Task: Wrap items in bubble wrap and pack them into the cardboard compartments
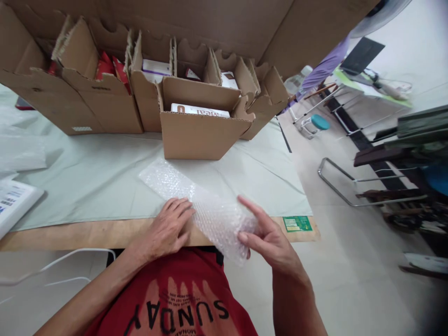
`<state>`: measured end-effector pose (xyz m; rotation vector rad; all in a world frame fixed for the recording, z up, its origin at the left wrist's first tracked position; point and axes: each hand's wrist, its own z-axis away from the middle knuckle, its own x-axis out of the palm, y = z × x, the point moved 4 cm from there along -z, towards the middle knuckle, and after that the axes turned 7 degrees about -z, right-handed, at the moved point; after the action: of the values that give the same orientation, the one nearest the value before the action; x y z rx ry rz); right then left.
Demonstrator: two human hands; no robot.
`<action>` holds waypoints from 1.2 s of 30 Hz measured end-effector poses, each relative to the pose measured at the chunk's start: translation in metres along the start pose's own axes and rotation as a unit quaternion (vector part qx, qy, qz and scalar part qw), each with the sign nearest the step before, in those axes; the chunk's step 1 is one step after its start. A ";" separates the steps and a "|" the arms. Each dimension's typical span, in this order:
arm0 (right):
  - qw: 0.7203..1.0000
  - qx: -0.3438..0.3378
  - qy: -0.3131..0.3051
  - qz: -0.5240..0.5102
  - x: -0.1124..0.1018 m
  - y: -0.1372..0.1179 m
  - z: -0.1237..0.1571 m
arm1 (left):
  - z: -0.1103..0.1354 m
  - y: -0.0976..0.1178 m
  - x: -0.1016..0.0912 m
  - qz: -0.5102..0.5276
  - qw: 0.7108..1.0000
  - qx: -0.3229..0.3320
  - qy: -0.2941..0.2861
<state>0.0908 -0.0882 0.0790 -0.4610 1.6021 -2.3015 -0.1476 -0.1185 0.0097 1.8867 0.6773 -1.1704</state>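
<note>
A strip of clear bubble wrap (206, 205) lies slantwise across the table's front edge, its near end hanging past it. My left hand (171, 224) rests with fingers laid out flat, their tips on the strip's left side. At the strip's near right end, my right hand (269, 238) holds the bubble wrap between the thumb and the curled fingers, while the index finger points out. Just beyond the strip stands a small cardboard box (196, 137), and a white pack with "Meal" lettering (203, 110) shows in it.
Behind stands a row of open cardboard compartments (115, 109) holding red packets (112, 67) and small boxes. White plastic sheeting (21, 147) and a white printed box (16, 200) lie at left. Rightward on the floor are a teal-topped stool (319, 122) and a metal frame (336, 186).
</note>
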 end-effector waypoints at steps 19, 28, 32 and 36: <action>0.956 -0.157 -0.118 0.217 0.053 0.050 -0.052 | 0.040 0.003 -0.021 0.274 0.926 -0.232 0.115; 0.974 -0.091 0.025 0.205 0.073 0.061 -0.087 | 0.054 -0.022 -0.013 0.057 0.904 -0.396 0.153; 0.955 -0.086 0.038 0.282 0.078 0.059 -0.093 | 0.051 -0.023 -0.010 -0.037 0.917 -0.376 0.128; 0.936 -0.107 0.039 0.332 0.077 0.056 -0.088 | 0.050 -0.023 -0.014 -0.103 0.923 -0.357 0.099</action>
<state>-0.0127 -0.0643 0.0041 0.1296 1.7139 -1.6619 -0.1949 -0.1485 0.0020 1.3282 1.2450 -0.7035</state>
